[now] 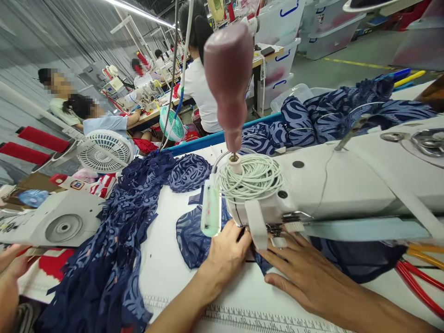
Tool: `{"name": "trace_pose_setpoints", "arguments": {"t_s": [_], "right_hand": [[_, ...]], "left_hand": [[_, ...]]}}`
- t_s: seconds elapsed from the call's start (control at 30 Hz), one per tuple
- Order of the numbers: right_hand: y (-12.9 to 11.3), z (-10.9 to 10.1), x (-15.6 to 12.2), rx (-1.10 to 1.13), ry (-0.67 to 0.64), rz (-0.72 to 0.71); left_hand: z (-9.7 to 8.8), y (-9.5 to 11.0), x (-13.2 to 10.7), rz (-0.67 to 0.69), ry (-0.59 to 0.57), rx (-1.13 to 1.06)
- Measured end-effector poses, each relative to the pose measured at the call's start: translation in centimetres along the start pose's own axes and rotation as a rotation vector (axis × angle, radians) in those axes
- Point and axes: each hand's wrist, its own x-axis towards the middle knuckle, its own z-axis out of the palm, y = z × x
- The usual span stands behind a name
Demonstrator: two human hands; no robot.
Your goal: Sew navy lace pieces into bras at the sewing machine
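Observation:
My left hand [226, 249] is curled at the front of a white sewing machine [312, 180], its fingers closed on navy fabric [190, 240] that spreads out to the left. The machine head hides some of its fingertips. Beside it, my right hand [301, 268] lies flat, palm down and fingers stretched, on a small dark bit of the fabric below the presser area. Its fingertips reach under the machine head. More sheer navy fabric [360, 259] shows behind the right wrist.
Patterned navy pieces [128, 222] are heaped at the left, and bundles [312, 118] lie behind the machine. Coiled pale cord [255, 175] and a pink bottle-shaped object [231, 74] sit on top. Red-handled tool [419, 286] at right; printed ruler [256, 321] in front. Another person's hand [12, 273] is far left.

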Motion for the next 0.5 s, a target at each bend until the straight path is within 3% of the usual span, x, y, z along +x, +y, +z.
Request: {"name": "trace_pose_setpoints", "arguments": {"t_s": [0.13,0.27,0.37,0.5], "right_hand": [[0.2,-1.3,-0.6,-0.140,0.072,0.015],[-0.2,-2.7,-2.0,-0.356,0.069,0.070],[-2.7,-2.5,-2.7,-0.341,0.064,0.095],[-8.1,-1.0,-4.2,-0.061,0.008,0.087]], "left_hand": [[-1.1,0.4,-1.2,-0.137,-0.073,-0.038],[-2.5,0.2,-3.0,-0.204,-0.044,0.014],[-2.6,0.3,-3.6,-0.175,0.007,0.051],[-2.3,0.9,-3.5,-0.096,-0.020,0.056]]}}
